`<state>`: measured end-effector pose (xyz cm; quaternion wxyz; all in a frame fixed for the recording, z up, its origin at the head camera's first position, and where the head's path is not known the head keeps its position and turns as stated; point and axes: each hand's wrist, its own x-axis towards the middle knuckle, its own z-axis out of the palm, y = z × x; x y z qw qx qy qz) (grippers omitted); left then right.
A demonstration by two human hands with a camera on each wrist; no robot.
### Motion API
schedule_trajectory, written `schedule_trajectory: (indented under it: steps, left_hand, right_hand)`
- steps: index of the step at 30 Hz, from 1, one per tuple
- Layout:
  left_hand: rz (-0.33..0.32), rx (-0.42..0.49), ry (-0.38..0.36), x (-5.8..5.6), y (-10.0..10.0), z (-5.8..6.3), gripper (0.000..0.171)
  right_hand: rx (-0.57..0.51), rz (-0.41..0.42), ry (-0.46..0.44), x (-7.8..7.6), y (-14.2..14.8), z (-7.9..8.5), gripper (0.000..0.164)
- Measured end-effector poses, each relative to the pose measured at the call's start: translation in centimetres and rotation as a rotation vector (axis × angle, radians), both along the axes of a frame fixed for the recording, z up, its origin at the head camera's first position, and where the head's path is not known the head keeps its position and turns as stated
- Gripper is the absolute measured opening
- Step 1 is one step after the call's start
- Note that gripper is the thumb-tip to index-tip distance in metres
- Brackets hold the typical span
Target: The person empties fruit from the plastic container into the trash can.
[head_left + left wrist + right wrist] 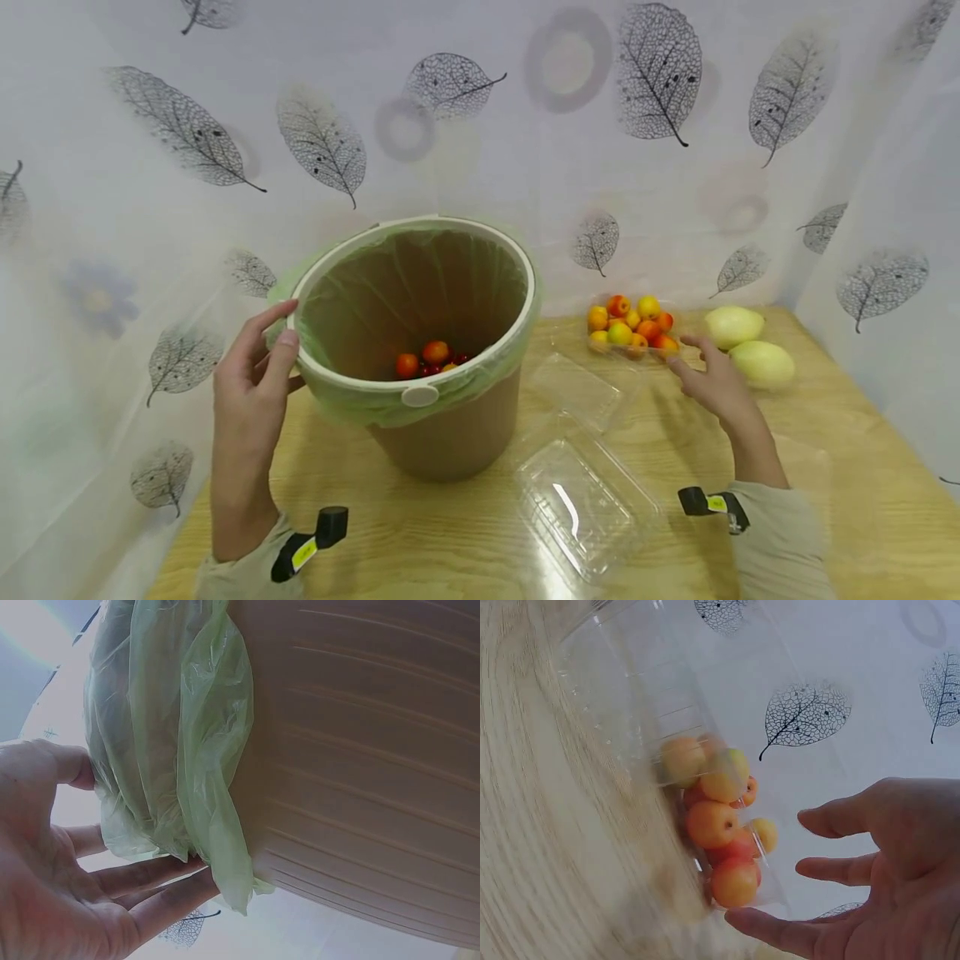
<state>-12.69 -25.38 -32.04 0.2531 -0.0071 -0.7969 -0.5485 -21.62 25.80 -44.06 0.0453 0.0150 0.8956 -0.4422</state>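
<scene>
Yellow, illegible labels [303, 553] are worn behind the left hand [251, 375], spread-fingered against a bin [465, 433], and right hand [716, 385], spread-fingered near fruit [619, 334].

Lined brown bin [450, 442] bulky at left, its broad mouth open from above, low clear plastic containers [581, 492] between bin and right hand [718, 385], free air over them, small red-and-yellow fruits [619, 333] ahead of that hand, pale melons [763, 365] just beside, leaf-print curtain [487, 179] closing off the back.

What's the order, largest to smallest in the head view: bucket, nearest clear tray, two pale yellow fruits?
1. Bucket
2. Nearest clear tray
3. Rear yellow fruit and front yellow fruit: unsure; they look close in size, and the front one sits nearer the camera.
</scene>
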Motion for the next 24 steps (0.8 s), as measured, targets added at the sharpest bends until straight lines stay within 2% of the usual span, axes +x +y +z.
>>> schedule_trajectory:
  steps: [5,8,14,16,18,24]
  left_hand:
    - [-0.010,-0.006,-0.001,-0.1,0.2,0.1,0.038]
    - [-0.012,-0.009,0.002,-0.2,0.2,0.2,0.038]
    - [-0.007,-0.009,0.001,-0.2,0.3,0.2,0.038]
    - [-0.004,-0.009,-0.003,-0.2,0.2,0.2,0.038]
    - [-0.004,0.000,-0.008,-0.1,0.2,0.2,0.038]
    - [-0.004,0.009,-0.013,-0.1,0.2,0.0,0.038]
  right_hand:
    - [0.067,-0.017,-0.010,0.0,0.0,-0.3,0.070]
    - [0.138,-0.034,0.028,0.0,0.1,-0.4,0.060]
    - [0.203,-0.051,0.116,-0.2,0.4,-0.8,0.035]
    - [0.190,-0.058,0.123,-0.4,0.4,-1.1,0.031]
    - [0.158,-0.061,0.112,-0.5,0.3,-1.5,0.035]
    - [-0.083,-0.086,0.050,-1.0,-0.3,-2.2,0.058]
